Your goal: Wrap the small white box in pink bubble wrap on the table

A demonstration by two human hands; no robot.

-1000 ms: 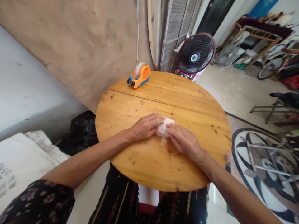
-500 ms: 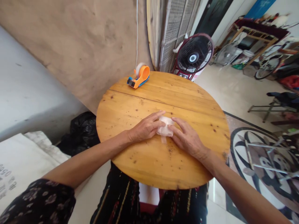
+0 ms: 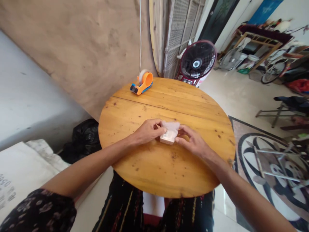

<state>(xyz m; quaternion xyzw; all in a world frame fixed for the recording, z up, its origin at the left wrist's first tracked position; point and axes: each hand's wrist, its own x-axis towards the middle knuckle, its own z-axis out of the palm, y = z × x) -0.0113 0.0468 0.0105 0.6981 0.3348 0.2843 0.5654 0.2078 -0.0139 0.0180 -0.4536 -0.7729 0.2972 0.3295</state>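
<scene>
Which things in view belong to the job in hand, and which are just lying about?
In use:
- small translucent box, lid up, at left hand and right hand
- round table under it

Apparently lying about:
- tape dispenser, untouched, role unclear
- fan
- black bag
- white sack

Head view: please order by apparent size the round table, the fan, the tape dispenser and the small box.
Round table
Fan
Tape dispenser and small box: too alike to rank; the box is partly hidden.
</scene>
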